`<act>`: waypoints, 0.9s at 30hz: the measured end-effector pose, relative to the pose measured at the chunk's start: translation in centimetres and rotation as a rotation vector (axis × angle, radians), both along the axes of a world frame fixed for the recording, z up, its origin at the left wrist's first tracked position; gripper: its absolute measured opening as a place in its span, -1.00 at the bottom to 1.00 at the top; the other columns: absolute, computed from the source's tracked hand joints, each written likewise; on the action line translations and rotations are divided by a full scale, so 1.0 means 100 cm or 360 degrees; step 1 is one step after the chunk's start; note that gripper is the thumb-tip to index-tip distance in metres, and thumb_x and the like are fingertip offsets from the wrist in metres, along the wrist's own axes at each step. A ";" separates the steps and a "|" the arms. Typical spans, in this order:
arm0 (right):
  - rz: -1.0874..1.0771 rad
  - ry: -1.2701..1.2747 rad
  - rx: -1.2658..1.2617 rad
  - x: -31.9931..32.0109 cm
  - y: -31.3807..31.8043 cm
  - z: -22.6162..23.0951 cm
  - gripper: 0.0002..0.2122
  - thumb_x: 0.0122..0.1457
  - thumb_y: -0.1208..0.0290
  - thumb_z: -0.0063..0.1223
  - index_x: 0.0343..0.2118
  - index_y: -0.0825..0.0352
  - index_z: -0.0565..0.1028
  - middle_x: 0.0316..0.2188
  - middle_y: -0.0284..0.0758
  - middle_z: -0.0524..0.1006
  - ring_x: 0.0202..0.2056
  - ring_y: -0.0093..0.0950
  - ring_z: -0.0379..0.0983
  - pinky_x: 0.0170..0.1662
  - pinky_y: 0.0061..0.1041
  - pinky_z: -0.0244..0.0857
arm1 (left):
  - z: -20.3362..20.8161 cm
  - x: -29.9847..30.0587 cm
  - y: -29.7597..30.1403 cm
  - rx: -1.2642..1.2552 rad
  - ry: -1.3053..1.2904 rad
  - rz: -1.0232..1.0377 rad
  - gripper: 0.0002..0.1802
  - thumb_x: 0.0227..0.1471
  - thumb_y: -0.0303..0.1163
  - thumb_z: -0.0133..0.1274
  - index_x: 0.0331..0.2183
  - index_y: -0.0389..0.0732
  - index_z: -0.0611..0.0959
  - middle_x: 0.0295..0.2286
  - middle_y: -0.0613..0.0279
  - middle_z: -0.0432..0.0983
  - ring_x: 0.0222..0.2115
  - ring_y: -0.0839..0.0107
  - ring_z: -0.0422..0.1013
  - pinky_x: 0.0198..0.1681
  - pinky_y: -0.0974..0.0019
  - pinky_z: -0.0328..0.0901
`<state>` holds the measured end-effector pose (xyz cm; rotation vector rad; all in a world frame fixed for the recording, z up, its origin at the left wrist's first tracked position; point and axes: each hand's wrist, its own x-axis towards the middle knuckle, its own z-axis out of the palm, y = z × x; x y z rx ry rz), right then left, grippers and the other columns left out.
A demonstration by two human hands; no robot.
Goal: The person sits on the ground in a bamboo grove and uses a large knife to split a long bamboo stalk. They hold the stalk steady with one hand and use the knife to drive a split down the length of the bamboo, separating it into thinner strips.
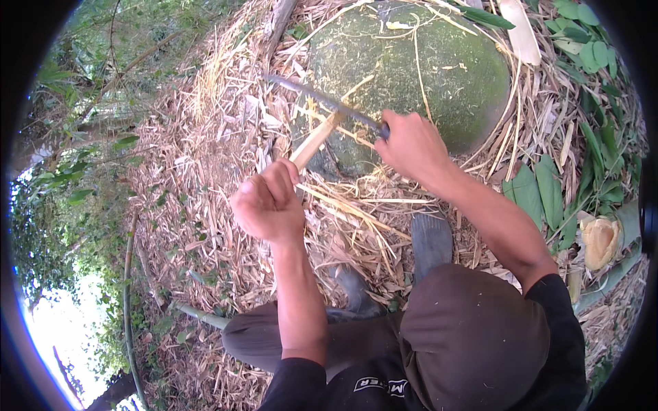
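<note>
My left hand (269,200) is closed around the lower end of a pale split wooden strip (317,140), which slants up to the right. My right hand (413,145) grips the handle of a long dark knife (322,98). Its blade points to the upper left and crosses the strip near the strip's upper end, seemingly touching it. Just beyond both hands lies a large mossy green boulder (452,89), with thin pale shavings scattered over it. The knife's handle is mostly hidden in my fist.
Dry leaves and shavings (205,157) cover the ground. My dark boots (432,243) are near the boulder. At the right lie green leaves (534,192), a yellowish object (600,241) and a green pole (606,277). A flat pale slat (519,31) rests at the top right.
</note>
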<state>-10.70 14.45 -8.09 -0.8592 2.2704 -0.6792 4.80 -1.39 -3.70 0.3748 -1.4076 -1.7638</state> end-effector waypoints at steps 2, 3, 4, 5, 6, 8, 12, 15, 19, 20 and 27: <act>0.0042 0.0041 -0.0102 0.009 0.009 -0.002 -0.76 0.10 0.36 0.17 -0.28 0.45 0.52 -0.55 -0.04 0.60 -0.48 -0.09 0.61 -0.30 -0.14 0.53 | 0.002 -0.002 0.008 -0.0086 -0.0008 -0.0072 -0.50 0.11 -0.19 -0.19 -0.79 0.04 0.08 -0.86 0.45 -0.17 -0.78 0.53 -0.17 -0.51 0.28 0.10; 0.0026 0.0034 -0.0129 0.011 0.011 0.003 -0.76 0.10 0.35 0.18 -0.28 0.44 0.52 -0.55 -0.05 0.60 -0.47 -0.09 0.61 -0.30 -0.13 0.53 | 0.006 -0.010 0.008 -0.0110 0.0044 -0.0147 -0.50 0.11 -0.19 -0.19 -0.80 0.03 0.11 -0.87 0.45 -0.15 -0.79 0.53 -0.17 -0.52 0.28 0.11; 0.0010 0.0028 -0.0155 0.012 0.013 0.005 -0.76 0.09 0.35 0.18 -0.28 0.43 0.53 -0.56 -0.07 0.60 -0.47 -0.09 0.61 -0.29 -0.13 0.52 | 0.004 -0.010 0.009 -0.0100 0.0044 -0.0144 -0.50 0.11 -0.20 -0.20 -0.80 0.03 0.11 -0.87 0.46 -0.14 -0.79 0.52 -0.17 -0.52 0.28 0.11; -0.0114 0.0033 -0.0242 0.010 0.014 -0.018 -0.78 0.09 0.33 0.18 -0.28 0.38 0.53 -0.57 -0.10 0.60 -0.46 -0.09 0.61 -0.28 -0.12 0.52 | 0.002 -0.009 0.011 -0.0089 0.0046 -0.0142 -0.50 0.11 -0.20 -0.20 -0.80 0.03 0.11 -0.87 0.46 -0.14 -0.80 0.52 -0.17 -0.53 0.27 0.11; -0.0104 0.0024 -0.0191 0.008 0.014 -0.016 -0.78 0.09 0.33 0.18 -0.28 0.37 0.53 -0.57 -0.10 0.60 -0.46 -0.08 0.61 -0.28 -0.12 0.52 | 0.002 -0.010 0.009 -0.0083 0.0059 -0.0143 -0.50 0.11 -0.20 -0.20 -0.80 0.03 0.11 -0.87 0.46 -0.13 -0.80 0.52 -0.18 -0.53 0.27 0.11; -0.0082 0.0007 -0.0087 0.002 0.015 -0.009 -0.78 0.08 0.32 0.18 -0.29 0.35 0.52 -0.57 -0.11 0.60 -0.46 -0.07 0.60 -0.28 -0.13 0.52 | 0.006 -0.013 0.011 -0.0121 0.0169 -0.0220 -0.44 0.10 -0.29 -0.04 -0.83 -0.11 0.14 -0.86 0.41 -0.04 -0.81 0.52 -0.09 -0.61 0.27 0.04; -0.0054 0.0009 -0.0187 0.014 0.015 -0.003 -0.79 0.09 0.32 0.17 -0.29 0.36 0.52 -0.54 -0.10 0.61 -0.44 -0.07 0.61 -0.26 -0.10 0.51 | 0.011 -0.014 0.011 -0.0238 0.0090 -0.0321 -0.40 0.13 -0.23 0.00 -0.83 -0.14 0.16 -0.86 0.37 0.01 -0.80 0.50 -0.07 -0.62 0.27 0.05; -0.0166 0.0010 -0.0043 0.007 0.011 -0.010 -0.78 0.09 0.31 0.17 -0.30 0.37 0.52 -0.52 -0.06 0.61 -0.41 -0.07 0.61 -0.24 -0.11 0.50 | 0.007 -0.010 0.010 -0.0350 0.0098 -0.0360 -0.33 0.19 -0.10 0.02 -0.83 -0.17 0.19 -0.86 0.40 0.02 -0.80 0.49 -0.01 -0.63 0.29 0.07; -0.0326 -0.0099 -0.0072 0.009 0.019 -0.022 -0.73 0.04 0.33 0.19 -0.26 0.41 0.55 -0.52 -0.07 0.60 -0.43 -0.08 0.59 -0.26 -0.15 0.46 | 0.004 -0.008 0.030 -0.0834 -0.0136 -0.0517 -0.48 0.10 -0.31 0.02 -0.82 -0.13 0.28 -0.85 0.36 0.09 -0.80 0.42 0.05 -0.64 0.28 0.10; -0.0378 -0.0131 -0.0116 0.012 0.021 -0.027 -0.72 0.03 0.33 0.19 -0.26 0.42 0.56 -0.52 -0.08 0.60 -0.44 -0.08 0.58 -0.26 -0.16 0.45 | 0.004 -0.007 0.033 -0.0992 -0.0183 -0.0590 -0.54 0.04 -0.37 0.04 -0.81 -0.14 0.30 -0.85 0.34 0.11 -0.80 0.38 0.09 -0.64 0.26 0.12; -0.0520 -0.0369 -0.0329 0.016 0.026 -0.050 -0.71 0.00 0.31 0.21 -0.32 0.46 0.55 -0.59 -0.14 0.56 -0.50 -0.16 0.55 -0.35 -0.27 0.37 | 0.025 -0.011 0.059 -0.1714 -0.0624 -0.0452 -0.75 -0.23 -0.46 0.21 -0.72 -0.21 0.44 -0.50 0.19 0.43 -0.41 0.24 0.40 -0.12 0.10 0.31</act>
